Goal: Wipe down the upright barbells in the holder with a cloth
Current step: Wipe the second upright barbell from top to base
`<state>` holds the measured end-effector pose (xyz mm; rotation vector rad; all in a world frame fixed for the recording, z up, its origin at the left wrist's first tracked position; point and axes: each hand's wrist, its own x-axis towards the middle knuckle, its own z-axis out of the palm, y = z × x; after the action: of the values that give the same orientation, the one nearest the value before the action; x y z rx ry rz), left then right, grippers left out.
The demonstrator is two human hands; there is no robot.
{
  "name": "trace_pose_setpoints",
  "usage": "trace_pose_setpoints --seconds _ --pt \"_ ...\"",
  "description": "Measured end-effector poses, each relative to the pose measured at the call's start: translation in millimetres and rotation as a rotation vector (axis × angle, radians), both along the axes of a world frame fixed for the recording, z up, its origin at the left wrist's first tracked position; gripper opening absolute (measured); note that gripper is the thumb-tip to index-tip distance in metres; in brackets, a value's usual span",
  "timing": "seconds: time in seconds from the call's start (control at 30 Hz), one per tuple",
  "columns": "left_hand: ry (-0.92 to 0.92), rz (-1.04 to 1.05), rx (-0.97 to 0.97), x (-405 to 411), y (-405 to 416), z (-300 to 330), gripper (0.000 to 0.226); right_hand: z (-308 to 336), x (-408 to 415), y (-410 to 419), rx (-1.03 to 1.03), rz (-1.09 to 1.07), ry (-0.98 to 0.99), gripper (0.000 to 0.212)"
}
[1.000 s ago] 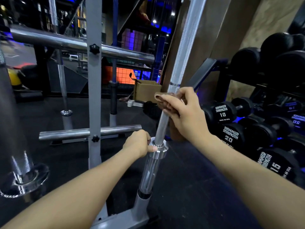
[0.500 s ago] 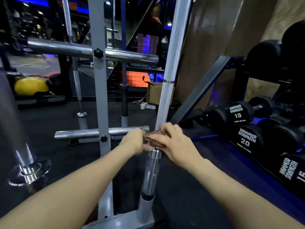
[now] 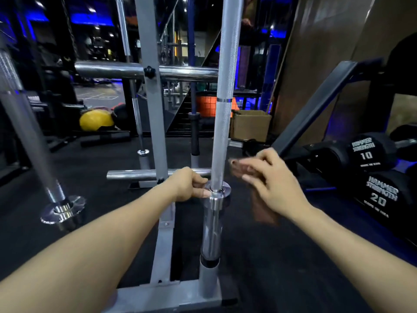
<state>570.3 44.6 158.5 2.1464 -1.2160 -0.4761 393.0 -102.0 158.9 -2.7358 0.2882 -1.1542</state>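
Note:
A silver barbell (image 3: 222, 123) stands upright in the middle, its chrome sleeve set in a tube of the grey holder (image 3: 208, 288). My left hand (image 3: 188, 185) grips the collar where shaft meets sleeve. My right hand (image 3: 272, 184) is just right of the bar, off it, and holds a brown cloth (image 3: 261, 210) that hangs blurred under the fingers. A second upright barbell (image 3: 33, 154) leans at the left, with its collar low down. Further back stand two more bars (image 3: 135, 114) in the holder.
The holder's grey post (image 3: 155, 136) with horizontal chrome pegs (image 3: 144, 72) rises just left of the bar. A rack of black dumbbells (image 3: 374, 177) fills the right. A cardboard box (image 3: 250, 125) and a yellow ball (image 3: 96, 120) lie behind on the black floor.
My right hand slid the cloth down the shaft to the collar, then came off the bar to the right. My left hand stayed on the collar. The view tilted up slightly.

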Motion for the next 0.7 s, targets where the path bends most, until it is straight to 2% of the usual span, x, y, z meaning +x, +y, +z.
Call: trace_pose_setpoints --seconds 0.1,0.2,0.33,0.37,0.47,0.5,0.53,0.63,0.7 --pt "0.035 0.008 0.010 1 -1 2 0.033 30 17 12 0.290 0.033 -0.303 0.037" --pt "0.040 -0.011 0.006 3 -1 -2 0.028 34 42 37 0.483 0.090 -0.366 0.045" --pt "-0.006 -0.032 0.037 7 -1 -1 0.031 15 44 44 0.518 0.049 -0.256 0.049" --pt "-0.008 -0.023 0.039 7 0 -1 0.034 18 40 42 0.479 0.018 -0.184 0.048" --pt "-0.061 0.000 0.061 3 3 2 0.036 27 26 41 0.306 -0.148 0.196 0.047" --pt "-0.075 0.001 0.064 1 4 2 0.037 29 22 42 0.294 -0.174 0.257 0.046" --pt "-0.085 -0.006 0.059 0 5 3 0.038 32 20 45 0.321 -0.180 0.225 0.044" --pt "-0.098 -0.034 0.031 4 5 0 0.034 44 31 53 0.461 -0.150 -0.102 0.039" --pt "-0.149 -0.061 0.025 6 5 -2 0.028 41 44 62 0.472 -0.156 -0.149 0.042"
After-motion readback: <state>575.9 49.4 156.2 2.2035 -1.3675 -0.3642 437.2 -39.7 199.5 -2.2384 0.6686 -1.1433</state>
